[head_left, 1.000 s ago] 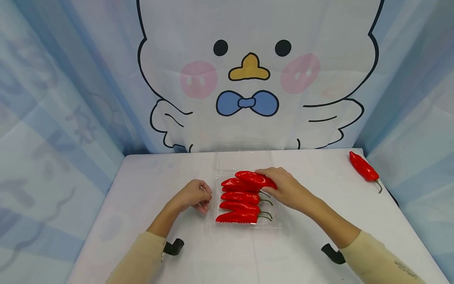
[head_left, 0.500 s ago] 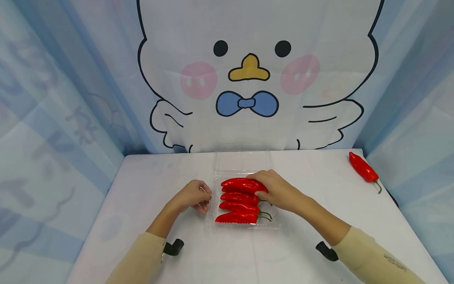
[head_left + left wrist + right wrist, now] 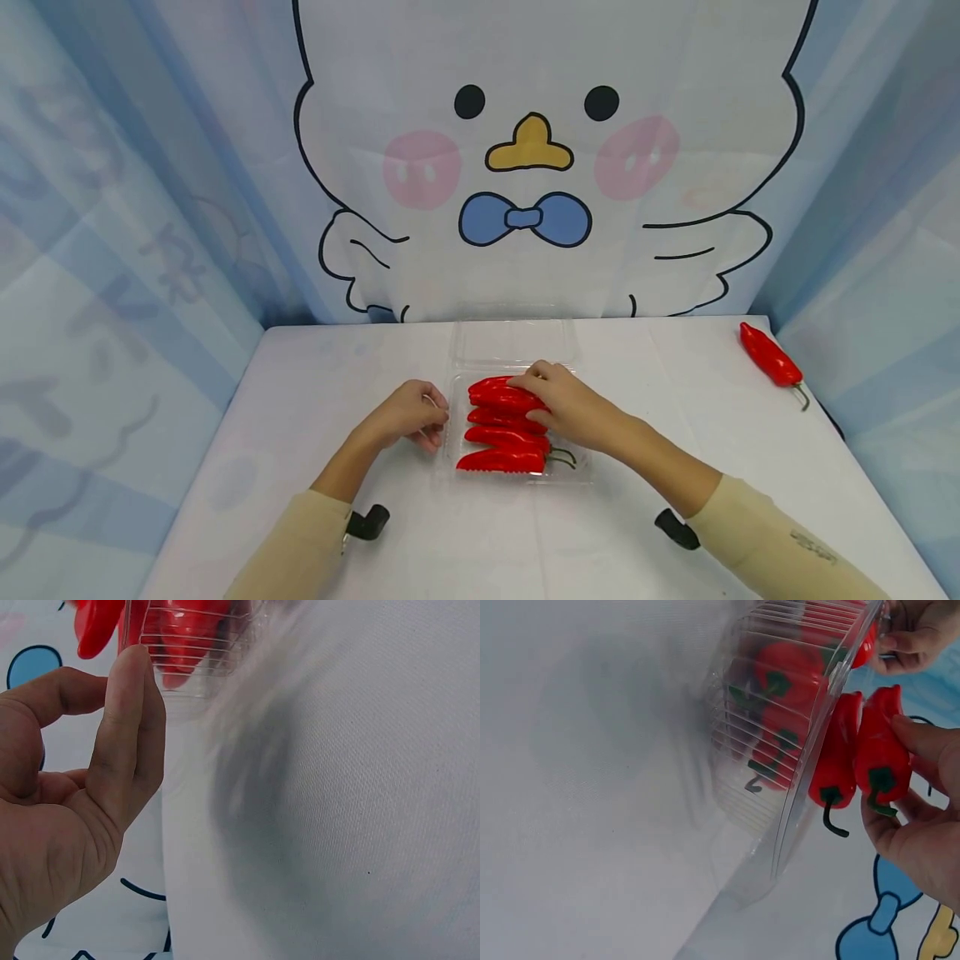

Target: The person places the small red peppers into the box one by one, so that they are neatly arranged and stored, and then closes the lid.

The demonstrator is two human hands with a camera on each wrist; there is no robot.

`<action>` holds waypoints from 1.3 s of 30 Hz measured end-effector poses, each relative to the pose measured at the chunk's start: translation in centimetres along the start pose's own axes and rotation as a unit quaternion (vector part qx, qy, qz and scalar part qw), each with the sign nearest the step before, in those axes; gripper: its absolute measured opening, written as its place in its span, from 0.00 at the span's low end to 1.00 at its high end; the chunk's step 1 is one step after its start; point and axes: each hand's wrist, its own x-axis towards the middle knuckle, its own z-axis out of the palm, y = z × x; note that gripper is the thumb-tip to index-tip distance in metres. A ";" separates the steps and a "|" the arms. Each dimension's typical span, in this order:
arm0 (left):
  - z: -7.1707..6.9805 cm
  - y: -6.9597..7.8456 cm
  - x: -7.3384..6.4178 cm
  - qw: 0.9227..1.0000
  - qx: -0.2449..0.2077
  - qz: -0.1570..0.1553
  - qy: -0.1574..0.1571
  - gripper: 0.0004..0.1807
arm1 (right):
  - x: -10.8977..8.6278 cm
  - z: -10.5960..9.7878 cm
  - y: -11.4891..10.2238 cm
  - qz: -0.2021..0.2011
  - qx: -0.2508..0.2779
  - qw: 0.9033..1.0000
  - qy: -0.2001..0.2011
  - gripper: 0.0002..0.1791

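A clear plastic clamshell box lies with its lid folded back and holds several red chili peppers laid side by side. My right hand grips one glossy red chili pepper over the far part of the box, thumb on one side and fingers on the other. Another chili pepper sits close beside the held one, its green stem curling out. My left hand pinches the box's left rim. In the left wrist view, its fingertips meet the rim. My right fingers hide some stems in the head view.
A single red chili pepper lies at the table's far right edge. The transparent lid reaches back toward the cartoon curtain behind the white table. Black wrist-camera mounts hang under both sleeves.
My right hand has moved left and slightly toward the near side with the chili pepper, bringing it over the row in the box. My left hand has stayed at the rim.
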 end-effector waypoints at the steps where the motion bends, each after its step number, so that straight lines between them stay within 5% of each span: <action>1: 0.0 0.1 0.0 1.000 0.000 0.001 0.000 0.06 | 0.0 0.1 0.0 -0.002 -0.002 1.000 0.000 0.30; 39: 0.1 0.0 0.1 1.000 -0.001 -0.001 0.002 0.07 | 0.1 2.3 -0.1 -0.035 -0.051 0.998 0.024 0.26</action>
